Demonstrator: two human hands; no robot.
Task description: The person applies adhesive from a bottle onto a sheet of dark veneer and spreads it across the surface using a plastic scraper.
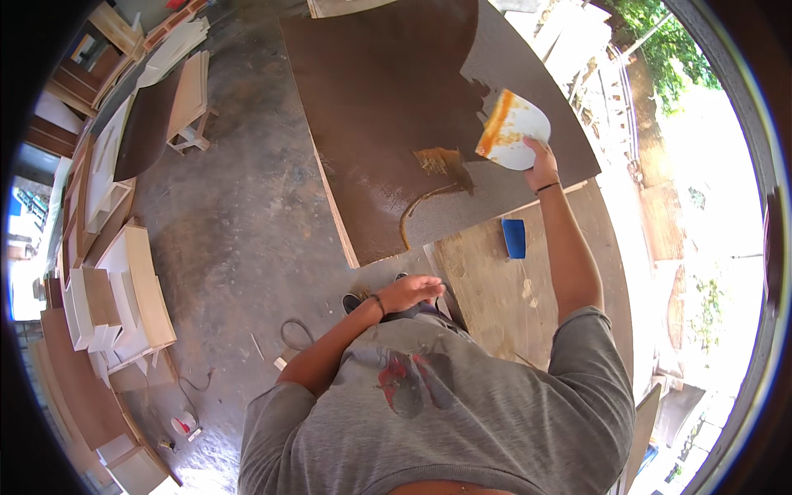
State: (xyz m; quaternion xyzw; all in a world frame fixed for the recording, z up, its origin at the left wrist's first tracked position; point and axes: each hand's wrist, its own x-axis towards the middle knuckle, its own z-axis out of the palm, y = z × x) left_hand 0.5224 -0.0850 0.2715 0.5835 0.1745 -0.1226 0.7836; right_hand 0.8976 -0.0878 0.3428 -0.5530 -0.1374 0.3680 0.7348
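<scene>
Gray T-shirt (454, 412) fills the bottom of the view, red and dark stains on it, so yeah, messy job. Out past it, the right hand (542, 167) has a white spreader (528, 132) pinched by its rounded end, fingers closed on that side. Its straight edge is smeared orange and points away from the palm, which I'd guess is deliberate: goo on the far edge, cleaner end to grip. It's over the grayish part of a big brown panel (379, 91), though I can't tell if it's touching. Just left of it sits an amber smear (441, 162), near the ragged border between the darker, wet-looking area and the dull bit. Blue block (513, 238) is on the bare wooden board (478, 289) next to the panel, probably parked there to be clear of the gunk.

Pose-wise, the right arm reaches forward almost straight. Left arm's bent, with the left hand (412, 292) by the waist, fingers loosely extended, nothing visible in them, well apart from the panel.
</scene>
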